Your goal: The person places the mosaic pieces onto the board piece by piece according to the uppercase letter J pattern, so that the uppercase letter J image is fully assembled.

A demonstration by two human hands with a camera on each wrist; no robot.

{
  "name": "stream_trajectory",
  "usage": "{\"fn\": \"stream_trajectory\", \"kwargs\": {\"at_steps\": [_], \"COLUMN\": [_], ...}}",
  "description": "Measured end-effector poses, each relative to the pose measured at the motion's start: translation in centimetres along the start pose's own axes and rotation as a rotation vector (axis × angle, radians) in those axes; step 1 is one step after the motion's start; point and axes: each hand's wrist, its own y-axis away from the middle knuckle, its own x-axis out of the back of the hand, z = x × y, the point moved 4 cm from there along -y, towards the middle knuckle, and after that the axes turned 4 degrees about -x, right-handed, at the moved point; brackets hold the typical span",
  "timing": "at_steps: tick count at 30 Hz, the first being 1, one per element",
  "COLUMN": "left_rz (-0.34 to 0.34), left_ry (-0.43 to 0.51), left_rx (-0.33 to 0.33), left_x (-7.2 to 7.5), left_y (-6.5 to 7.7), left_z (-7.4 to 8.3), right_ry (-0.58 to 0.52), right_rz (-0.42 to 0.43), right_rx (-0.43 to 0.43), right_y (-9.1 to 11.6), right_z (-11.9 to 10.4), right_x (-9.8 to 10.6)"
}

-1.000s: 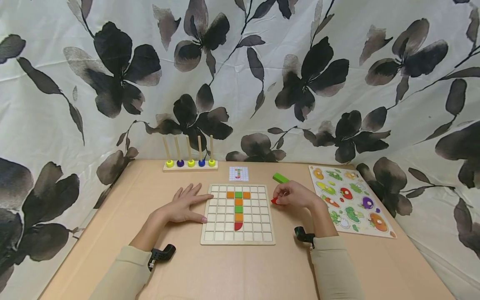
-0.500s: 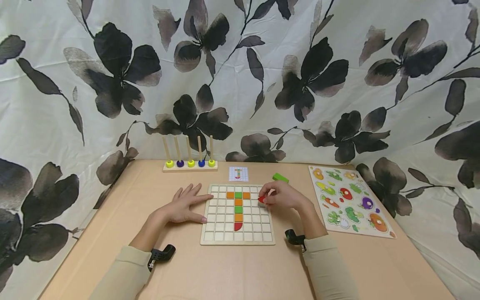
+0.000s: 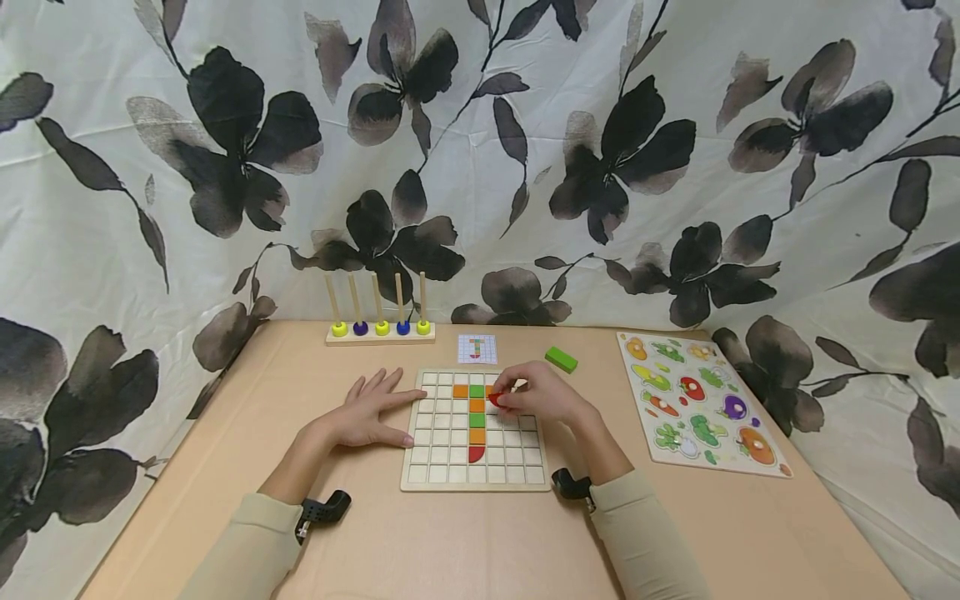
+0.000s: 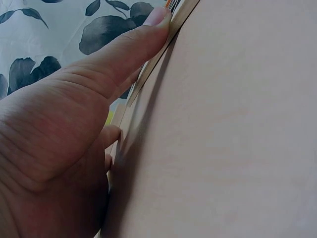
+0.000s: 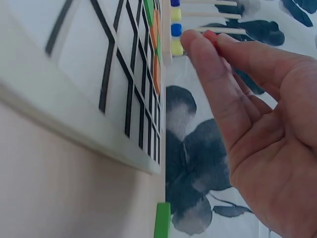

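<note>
A wooden grid board (image 3: 442, 475) lies mid-table, with orange and green squares and a red rounded piece (image 3: 476, 453) set in its cells in a T-like column. My left hand (image 3: 371, 412) lies with fingers spread at the board's left edge, thumb and index finger touching it; in the left wrist view the thumb (image 4: 133, 47) rests on the rim. Between thumb and fingertips my right hand (image 3: 543, 392) pinches a small red piece (image 3: 496, 400) over the board's upper right cells. In the right wrist view only a bit of that red piece (image 5: 211, 36) shows.
A small pattern card (image 3: 477, 349) lies behind the board. Left of it stands a peg rack (image 3: 381, 333) with yellow and blue beads. A green block (image 3: 561, 359) sits to the right, and farther right is a vegetable picture board (image 3: 705, 408).
My right hand has carried the red piece leftward, from beside the board's right edge to over its upper cells. The green block is now fully uncovered. My left hand has stayed put.
</note>
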Motion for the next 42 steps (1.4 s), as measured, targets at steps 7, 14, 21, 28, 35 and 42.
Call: {"fn": "stream_trajectory", "kwargs": {"at_steps": [7, 14, 21, 28, 35, 42], "left_rz": [0.002, -0.002, -0.003, -0.004, -0.002, -0.004], "left_ry": [-0.003, -0.014, -0.019, -0.025, -0.035, -0.029], "left_rx": [0.001, 0.005, 0.008, 0.016, 0.01, 0.011], "left_x": [0.1, 0.0, 0.0, 0.1, 0.2, 0.1], "left_y": [0.0, 0.0, 0.0, 0.0, -0.1, 0.0], "left_z": [0.0, -0.1, -0.2, -0.1, -0.1, -0.1], "right_ry": [0.04, 0.106, 0.162, 0.221, 0.251, 0.258], "right_rz": [-0.015, -0.045, -0.097, -0.146, -0.174, -0.223], "right_rx": [0.049, 0.029, 0.063, 0.09, 0.103, 0.127], "right_y": [-0.4, -0.7, -0.9, -1.0, -0.9, -0.9], "right_z": [-0.7, -1.0, -1.3, -1.8, -2.2, -2.2], "right_x": [-1.0, -1.9, -2.7, -3.8, -4.8, -5.6]}}
